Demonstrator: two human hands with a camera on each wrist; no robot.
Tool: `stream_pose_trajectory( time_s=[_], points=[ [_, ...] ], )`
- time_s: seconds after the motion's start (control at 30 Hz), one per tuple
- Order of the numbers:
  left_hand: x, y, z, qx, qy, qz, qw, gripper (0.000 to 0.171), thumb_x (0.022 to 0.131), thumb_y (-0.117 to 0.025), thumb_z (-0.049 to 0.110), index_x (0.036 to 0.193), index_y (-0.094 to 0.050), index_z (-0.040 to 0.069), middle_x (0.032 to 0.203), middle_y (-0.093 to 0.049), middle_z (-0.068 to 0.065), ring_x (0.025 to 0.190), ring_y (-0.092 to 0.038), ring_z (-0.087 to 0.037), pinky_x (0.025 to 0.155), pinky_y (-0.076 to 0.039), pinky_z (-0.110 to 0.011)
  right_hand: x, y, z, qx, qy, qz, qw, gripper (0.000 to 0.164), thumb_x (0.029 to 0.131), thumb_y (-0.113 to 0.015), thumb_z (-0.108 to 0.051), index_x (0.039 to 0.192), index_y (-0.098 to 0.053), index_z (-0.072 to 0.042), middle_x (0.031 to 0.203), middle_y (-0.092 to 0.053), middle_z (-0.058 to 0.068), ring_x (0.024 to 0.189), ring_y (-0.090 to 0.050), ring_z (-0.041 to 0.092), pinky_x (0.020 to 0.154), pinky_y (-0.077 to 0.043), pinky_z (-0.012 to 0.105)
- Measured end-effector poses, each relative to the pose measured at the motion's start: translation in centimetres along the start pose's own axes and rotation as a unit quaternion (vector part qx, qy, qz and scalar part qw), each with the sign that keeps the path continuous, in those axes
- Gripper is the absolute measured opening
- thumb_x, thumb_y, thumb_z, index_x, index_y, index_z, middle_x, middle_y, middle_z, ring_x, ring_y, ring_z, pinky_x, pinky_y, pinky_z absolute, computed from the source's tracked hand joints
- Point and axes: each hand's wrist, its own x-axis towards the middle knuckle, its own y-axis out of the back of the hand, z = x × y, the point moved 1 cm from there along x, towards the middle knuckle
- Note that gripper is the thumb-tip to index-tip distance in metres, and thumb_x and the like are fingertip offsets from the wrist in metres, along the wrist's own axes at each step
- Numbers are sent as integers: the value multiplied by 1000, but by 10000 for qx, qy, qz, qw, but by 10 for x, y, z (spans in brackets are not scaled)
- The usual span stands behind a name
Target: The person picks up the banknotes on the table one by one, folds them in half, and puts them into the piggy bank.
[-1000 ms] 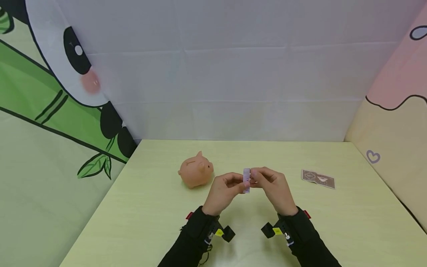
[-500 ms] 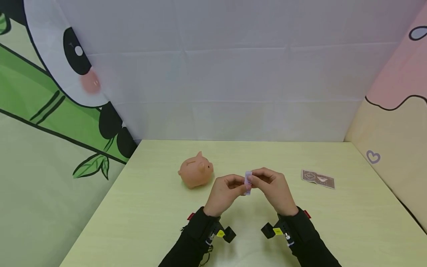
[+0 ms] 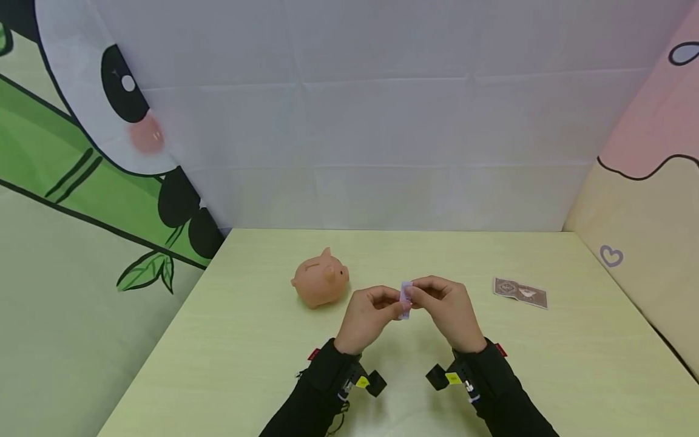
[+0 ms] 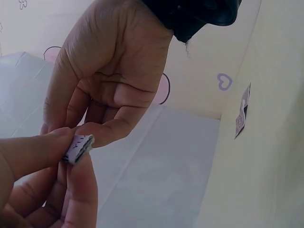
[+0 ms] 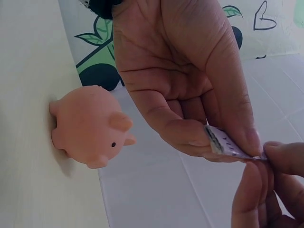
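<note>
The left hand [image 3: 364,318] and right hand [image 3: 450,309] tightly pinch a folded paper strip [image 3: 403,297] above the worktop [image 3: 246,346], right of the piggy bank [image 3: 321,279]. Probably light and springy, it suits gentle fingertips near its ends.

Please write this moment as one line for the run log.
left hand: pinches folded paper | right hand: pinches it too | piggy bank: on table | banknote: on table

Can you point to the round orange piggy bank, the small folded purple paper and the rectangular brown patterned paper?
Round orange piggy bank [image 3: 317,285]: head view, on its rounded body.
Small folded purple paper [image 4: 78,147]: left wrist view, on its printed face.
Rectangular brown patterned paper [image 3: 520,293]: head view, near its middle.
</note>
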Motion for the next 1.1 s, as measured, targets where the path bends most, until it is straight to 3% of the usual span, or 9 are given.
stream_pose_trajectory(
  time_s=[0.37, 0.83, 0.97, 1.1],
  points=[
    [-1, 2, -3, 54, 216, -324, 9992, 21, 90, -71, 13, 104, -71, -2, 103, -73, -20, 86, -71, -12, 83, -58, -29, 0, 2, -5, 196, 51, 167, 9997, 22, 92, -69, -16, 103, -71, 3, 92, -71, 7, 78, -69, 10, 74, -59, 26],
    [1, 3, -4, -289, 286, 117, 9991, 19, 87, -73, 5, 101, -69, -6, 98, -72, -21, 82, -72, -11, 79, -60, -32, -1, -1, -4, 392, 66, 6, 9992, 24, 91, -69, -12, 108, -69, 4, 94, -71, 2, 81, -70, 9, 75, -59, 27],
    [0, 5, -4, -131, 187, 16, 9997, 19, 88, -72, 7, 102, -69, -4, 100, -71, -21, 83, -71, -10, 80, -59, -30, 0, -1, -4, 434, 87, 38, 9990, 23, 91, -69, -12, 107, -69, 5, 93, -71, 1, 79, -70, 9, 74, -60, 27],
    [-1, 13, -2, 461, -234, -54, 9987, 23, 90, -72, 14, 109, -69, 2, 108, -70, -17, 95, -70, -18, 83, -57, -26, 0, -1, -3, 383, 104, 127, 9991, 23, 91, -69, -12, 106, -69, 6, 93, -71, 5, 77, -70, 9, 73, -60, 27]
  ],
)
